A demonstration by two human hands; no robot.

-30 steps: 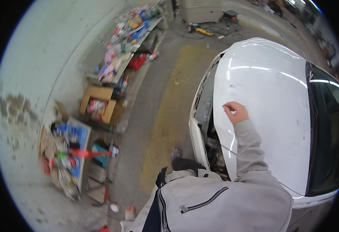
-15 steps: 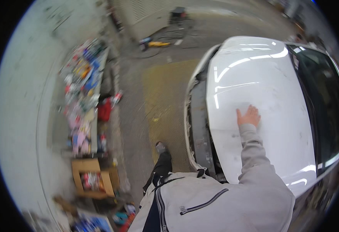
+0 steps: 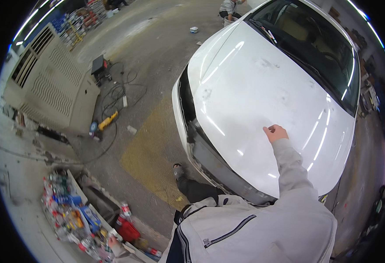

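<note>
My right hand (image 3: 276, 133), in a pale sleeve, is low over a white car bonnet (image 3: 232, 105), its fingers curled together; whether it touches the paint or holds anything small is unclear. The bonnet has smudges and grey patches, and a grey metal part (image 3: 214, 158) shows in the open gap at the car's front. My left hand (image 3: 112, 241) is low at the left, near a shelf heaped with bottles and wrappers (image 3: 76, 219); its fingers are too small and indistinct to read. My foot (image 3: 178, 172) in a grey shoe stands beside the car's front.
A large vented cabinet (image 3: 56, 83) stands left, near a black wheeled unit (image 3: 98, 65), loose cables and a yellow power tool (image 3: 107, 122). A red object (image 3: 126, 228) lies below the shelf. Another person (image 3: 229, 8) crouches by a bucket beyond the car. The windscreen (image 3: 311, 48) borders the bonnet.
The view has swung toward the windscreen and cabinet. My right hand was curled, then spread flat on the bonnet half a second ago, and now its fingers are curled again.
</note>
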